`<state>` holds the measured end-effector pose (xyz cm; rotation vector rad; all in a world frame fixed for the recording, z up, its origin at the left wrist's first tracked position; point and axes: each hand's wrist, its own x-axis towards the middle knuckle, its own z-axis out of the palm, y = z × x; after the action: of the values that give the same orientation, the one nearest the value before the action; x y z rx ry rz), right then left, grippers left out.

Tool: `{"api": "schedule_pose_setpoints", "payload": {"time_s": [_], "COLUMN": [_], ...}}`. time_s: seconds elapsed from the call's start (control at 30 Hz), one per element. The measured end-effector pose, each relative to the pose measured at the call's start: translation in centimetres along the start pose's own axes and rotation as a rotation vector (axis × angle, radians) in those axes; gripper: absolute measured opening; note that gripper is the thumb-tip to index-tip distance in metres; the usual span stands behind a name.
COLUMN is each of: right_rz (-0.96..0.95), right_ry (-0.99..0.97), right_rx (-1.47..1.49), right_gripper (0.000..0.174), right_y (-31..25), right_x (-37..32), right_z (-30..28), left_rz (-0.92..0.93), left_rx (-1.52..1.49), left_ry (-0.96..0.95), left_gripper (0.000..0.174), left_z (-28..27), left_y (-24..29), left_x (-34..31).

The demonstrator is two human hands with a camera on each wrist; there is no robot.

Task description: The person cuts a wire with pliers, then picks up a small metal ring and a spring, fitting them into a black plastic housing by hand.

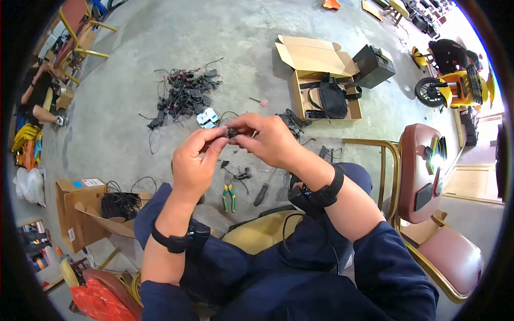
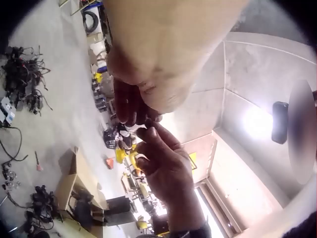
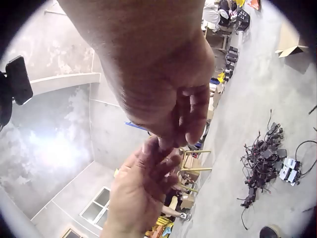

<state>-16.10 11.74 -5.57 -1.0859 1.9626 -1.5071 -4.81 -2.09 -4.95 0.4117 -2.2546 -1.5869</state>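
A small dark part point(image 1: 232, 133) is pinched between the fingertips of both hands, held up over the floor. My left hand point(image 1: 194, 159) grips it from the left with thumb and fingers. From the other side my right hand point(image 1: 272, 142) holds it with thumb and forefinger. The fingers cover most of the part, so I cannot tell its exact kind. In both wrist views the fingertips of the two hands meet. Below the hands, pliers with green and yellow handles point(image 1: 229, 198), a dark-handled tool point(image 1: 261, 195) and a small cabled black piece point(image 1: 242, 175) lie on the floor.
A heap of black cabled modules point(image 1: 184, 93) lies ahead, with a white-and-blue block point(image 1: 207, 118) beside it. An open cardboard box point(image 1: 350, 111) holds a black bag point(image 1: 333, 99). At the left, another box point(image 1: 80, 214) contains coiled black cable. A chair point(image 1: 409, 176) stands at right.
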Motion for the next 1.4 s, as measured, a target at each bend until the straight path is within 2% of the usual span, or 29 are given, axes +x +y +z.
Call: {"api": "schedule_pose_setpoints", "payload": {"time_s": [0.03,0.1,0.17,0.47,0.6,0.7,0.77,0.97,1.2,1.27,1.4], "right_rz": [0.042,0.055,-0.003,0.137,0.102,0.157,0.261,0.289,0.258,0.184,0.160], "right_ry": [0.021,0.000,0.012,-0.009,-0.018,-0.066,-0.085,-0.101,-0.081,-0.044,-0.012], "right_rx": [0.037,-0.051,-0.086,0.018,0.006,0.056,0.254,0.320,0.322,0.200,0.128], "right_gripper": [0.025,0.026,0.025,0.026,0.027,0.026,0.025,0.023,0.021,0.021,0.020], "right_y": [-0.3,-0.7,-0.3,-0.7,-0.8,-1.3,-1.5,-1.5,-1.1,-0.9,-0.8], "right_x": [0.3,0.6,0.9,1.8,1.9,1.9,1.9,1.8,1.7,1.5,1.5], "right_z": [-0.1,-0.5,-0.4,0.0,0.1,-0.1,-0.1,-0.4,-0.6,-0.4,-0.2], "left_rz": [0.153,0.159,0.083,-0.034,-0.064,-0.127,-0.153,-0.200,-0.167,-0.128,-0.097], "left_rx": [0.113,0.097,0.063,-0.033,-0.121,-0.267,-0.324,-0.412,-0.361,-0.290,-0.249], "left_ry": [-0.013,-0.006,-0.020,-0.019,-0.018,-0.029,-0.033,-0.068,-0.067,-0.037,-0.016], "left_gripper": [0.016,0.014,0.012,0.012,0.017,0.017,0.016,0.014,0.013,0.015,0.019], "left_z": [0.0,0.2,0.2,-0.5,-0.7,-0.8,-1.0,-1.1,-0.6,-0.4,-0.1], "left_y": [0.2,-0.2,-0.7,-1.3,-1.3,-1.7,-1.9,-1.9,-1.5,-1.4,-1.2], "left_x": [0.5,1.1,1.4,2.0,1.8,2.0,2.0,2.1,2.0,1.8,1.8]}}
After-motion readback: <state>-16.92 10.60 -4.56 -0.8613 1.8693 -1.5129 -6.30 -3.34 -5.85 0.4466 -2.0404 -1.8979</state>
